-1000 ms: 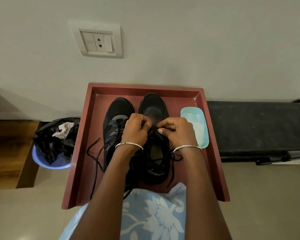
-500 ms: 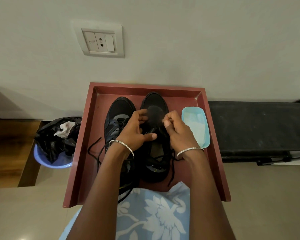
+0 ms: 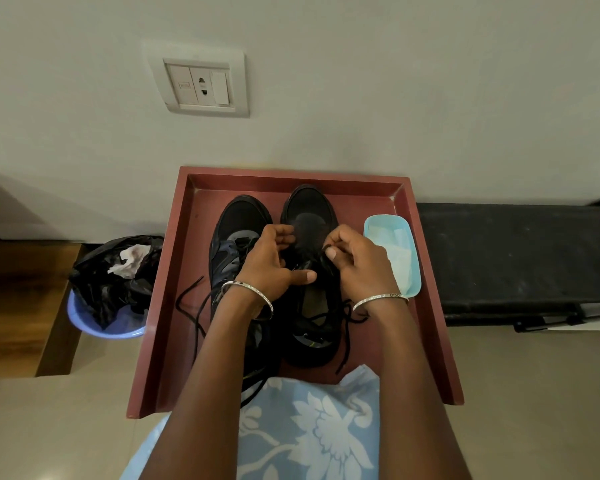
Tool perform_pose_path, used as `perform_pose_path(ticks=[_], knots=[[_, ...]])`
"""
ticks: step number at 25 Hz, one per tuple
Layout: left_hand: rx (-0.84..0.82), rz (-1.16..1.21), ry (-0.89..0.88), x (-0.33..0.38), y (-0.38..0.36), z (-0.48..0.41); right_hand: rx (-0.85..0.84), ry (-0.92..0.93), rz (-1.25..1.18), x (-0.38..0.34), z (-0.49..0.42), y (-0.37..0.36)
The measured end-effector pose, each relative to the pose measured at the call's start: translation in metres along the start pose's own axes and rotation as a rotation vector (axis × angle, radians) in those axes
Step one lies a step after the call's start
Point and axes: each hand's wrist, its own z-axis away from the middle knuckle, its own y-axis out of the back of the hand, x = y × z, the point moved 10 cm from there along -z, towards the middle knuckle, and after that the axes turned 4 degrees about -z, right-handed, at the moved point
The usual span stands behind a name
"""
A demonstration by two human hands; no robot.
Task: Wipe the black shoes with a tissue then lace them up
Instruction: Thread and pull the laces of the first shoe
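Item: lacing stage, wiping judged done, since a crumpled tissue is seen in the bin well out beyond the left hand. Right hand: thumb and forefinger closed in a pinch on the black lace at the upper eyelets, other fingers curled. Left hand: fingers curled at the opposite eyelet row, thumb laid across the tongue; whether a lace is held cannot be told, black on black. Worked shoe: directly under both hands, toe pointing away, on the red tray. Second shoe: just outside the left hand, lace ends trailing loose. Tissue tub: just outside the right hand. Next move, as judged: the pinched end is to be fed through the next eyelet and drawn snug, both sides evened.
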Motion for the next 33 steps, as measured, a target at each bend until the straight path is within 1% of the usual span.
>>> perform_pose_path(ticks=[3, 5, 7, 9, 11, 12, 18, 21, 22, 25, 26, 29, 31, 33], knots=[[0.009, -0.001, -0.007, 0.002, 0.0, 0.0, -0.04, -0.005, -0.07, 0.0, 0.002, -0.002], [-0.022, 0.039, -0.014, 0.0, 0.0, 0.001, -0.034, -0.027, -0.147, 0.007, 0.002, 0.0], [-0.046, 0.047, -0.073, 0.004, 0.001, 0.002, -0.018, -0.063, -0.196, 0.014, 0.002, 0.002], [0.033, -0.123, -0.17, 0.015, 0.007, 0.002, -0.005, -0.09, -0.195, 0.017, 0.0, 0.003], [0.132, -0.315, -0.216, 0.024, 0.012, 0.005, 0.002, -0.106, -0.179, 0.018, -0.001, 0.003], [0.149, -0.356, -0.227, 0.027, 0.012, 0.005, 0.002, -0.111, -0.174, 0.018, -0.001, 0.002], [0.133, -0.483, -0.305, 0.031, 0.004, 0.001, 0.007, -0.135, -0.17, 0.02, 0.0, 0.004], [0.112, -0.565, -0.3, 0.03, -0.004, 0.001, 0.003, -0.145, -0.174, 0.02, 0.0, 0.002], [0.106, -0.578, -0.307, 0.031, -0.006, 0.001, 0.003, -0.151, -0.178, 0.021, 0.0, 0.002], [0.105, -0.451, -0.323, 0.032, 0.0, 0.001, 0.011, -0.161, -0.179, 0.022, -0.001, 0.002], [0.095, -0.451, -0.314, 0.032, 0.0, 0.002, 0.013, -0.161, -0.177, 0.022, -0.001, 0.002], [0.063, -0.506, -0.311, 0.03, -0.002, 0.001, 0.015, -0.161, -0.164, 0.021, 0.0, 0.002], [0.073, -0.509, -0.328, 0.032, -0.003, 0.001, 0.02, -0.163, -0.16, 0.022, -0.001, 0.003], [0.087, -0.564, -0.343, 0.033, -0.005, 0.001, 0.017, -0.159, -0.152, 0.021, -0.002, 0.003]])
